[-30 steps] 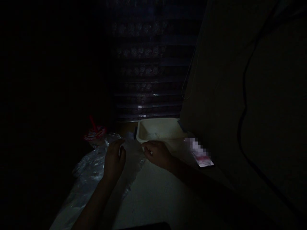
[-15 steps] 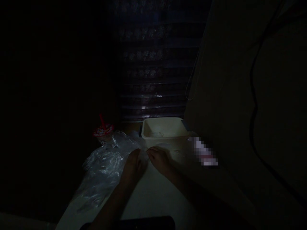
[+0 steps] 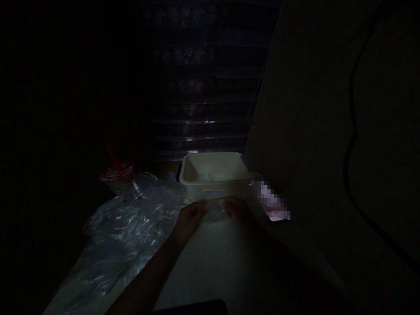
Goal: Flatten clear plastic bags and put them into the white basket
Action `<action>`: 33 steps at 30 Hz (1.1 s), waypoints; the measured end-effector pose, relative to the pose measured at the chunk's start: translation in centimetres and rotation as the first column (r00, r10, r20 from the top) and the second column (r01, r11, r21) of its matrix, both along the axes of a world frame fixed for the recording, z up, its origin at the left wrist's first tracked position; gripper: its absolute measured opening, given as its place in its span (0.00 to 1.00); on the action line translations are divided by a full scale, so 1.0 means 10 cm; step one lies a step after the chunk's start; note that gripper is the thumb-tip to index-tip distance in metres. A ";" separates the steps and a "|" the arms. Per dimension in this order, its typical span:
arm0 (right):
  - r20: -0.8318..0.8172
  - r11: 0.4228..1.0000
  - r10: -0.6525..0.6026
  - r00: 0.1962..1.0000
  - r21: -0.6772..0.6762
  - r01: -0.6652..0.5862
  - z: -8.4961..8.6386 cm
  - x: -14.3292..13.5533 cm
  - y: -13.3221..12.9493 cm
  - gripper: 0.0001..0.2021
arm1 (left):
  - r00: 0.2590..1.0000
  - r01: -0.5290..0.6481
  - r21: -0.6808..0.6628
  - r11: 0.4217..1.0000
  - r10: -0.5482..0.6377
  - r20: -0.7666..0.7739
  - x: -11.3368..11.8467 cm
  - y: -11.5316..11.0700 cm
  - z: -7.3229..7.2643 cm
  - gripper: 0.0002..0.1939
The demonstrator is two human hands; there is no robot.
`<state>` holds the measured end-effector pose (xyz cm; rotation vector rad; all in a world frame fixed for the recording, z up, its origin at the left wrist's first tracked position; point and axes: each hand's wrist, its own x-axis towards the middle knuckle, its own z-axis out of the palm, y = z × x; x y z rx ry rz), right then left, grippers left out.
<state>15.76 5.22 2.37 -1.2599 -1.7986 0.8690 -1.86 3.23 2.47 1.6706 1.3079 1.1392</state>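
Note:
Between my two hands a small clear plastic bag (image 3: 215, 211) is stretched above the table, just in front of a cream plastic bin (image 3: 216, 189). My left hand (image 3: 190, 217) is closed on its left edge, and my right hand (image 3: 239, 210) pinches the right edge. A large heap of crumpled clear plastic bags (image 3: 131, 232) spreads out left of my left hand. Some clear scrap (image 3: 210, 177) lies inside the bin. The room is very dark, so finger details are faint.
A cup with a red lid and red straw (image 3: 116, 171) stands at the back left. Right of the bin lies a blurred-out pale pink item (image 3: 272, 203). Dark blinds (image 3: 197, 105) hang behind, and a cable (image 3: 351, 131) runs down the right wall. A dark object (image 3: 197, 307) sits at the near edge.
My hands have moved apart, and the small plastic bag now spans the space between them. The whole view has shifted slightly, with the cup and heap further left.

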 end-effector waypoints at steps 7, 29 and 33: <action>-0.030 0.999 -0.029 0.999 -0.036 0.027 -0.15 -0.02 0.04 0.11 | 0.993 0.035 -0.136 0.990 -0.019 0.117 0.00 0.06 -0.17 0.10; -0.380 0.874 0.275 0.883 -0.284 -0.394 -0.06 -0.06 -0.13 0.12 | 0.822 0.322 -0.212 0.923 -0.161 0.546 0.01 -0.03 -0.14 0.23; -0.394 0.890 0.224 0.891 -0.289 -0.352 -0.06 -0.07 -0.12 0.13 | 0.775 0.370 -0.239 0.898 -0.156 0.612 0.00 -0.03 -0.12 0.25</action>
